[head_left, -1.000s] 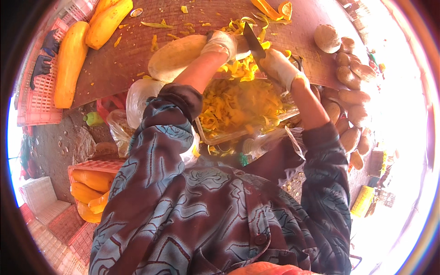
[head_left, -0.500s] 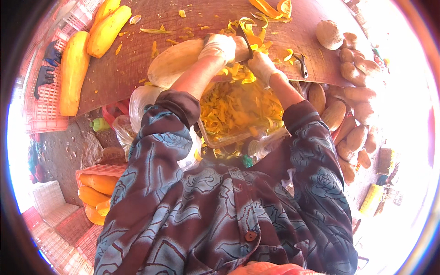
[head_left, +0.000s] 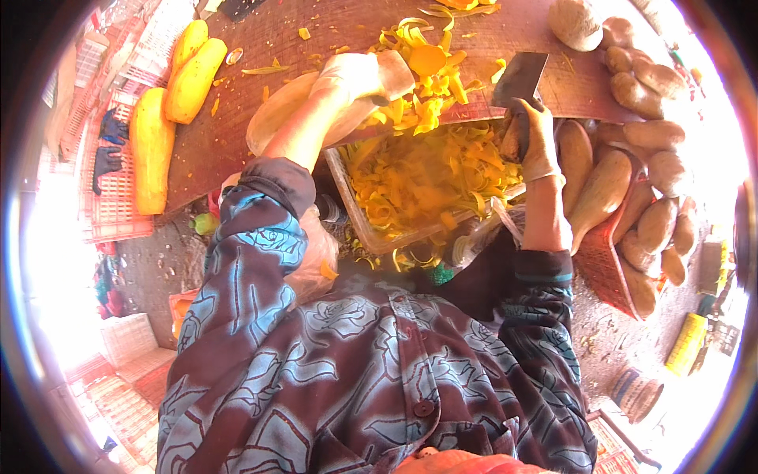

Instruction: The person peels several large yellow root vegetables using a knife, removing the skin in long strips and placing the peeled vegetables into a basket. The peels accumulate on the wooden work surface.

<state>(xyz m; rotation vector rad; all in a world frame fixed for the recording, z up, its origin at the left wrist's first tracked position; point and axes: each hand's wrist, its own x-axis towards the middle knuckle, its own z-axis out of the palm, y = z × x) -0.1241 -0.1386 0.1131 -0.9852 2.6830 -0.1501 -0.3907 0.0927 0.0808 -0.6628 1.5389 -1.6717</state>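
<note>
My left hand [head_left: 347, 77], in a pale glove, grips a long tan squash [head_left: 272, 118] lying near the table's front edge. The squash's blunt end [head_left: 395, 75] points right, toward a heap of yellow-orange peels [head_left: 438, 99]. A round orange slice [head_left: 429, 59] rests on that heap. To the right, my right hand [head_left: 537, 130] is closed round the handle of a dark cleaver [head_left: 521, 79]. Its broad blade stands over the table edge, apart from the squash. Below the edge sits a crate [head_left: 355, 213] filled with orange peels.
Peeled yellow squashes [head_left: 152, 150] lie on the table's left side, beside a pink crate [head_left: 118, 201] with dark gloves [head_left: 108, 162] on it. Unpeeled squashes [head_left: 600, 189] are piled at the right in a red crate [head_left: 614, 265]. A big round squash [head_left: 575, 24] stands on the table [head_left: 237, 150].
My right hand has pulled the cleaver away from the squash's end, to the right and toward me. A round orange slice now shows on the peels. My left hand stays on the squash.
</note>
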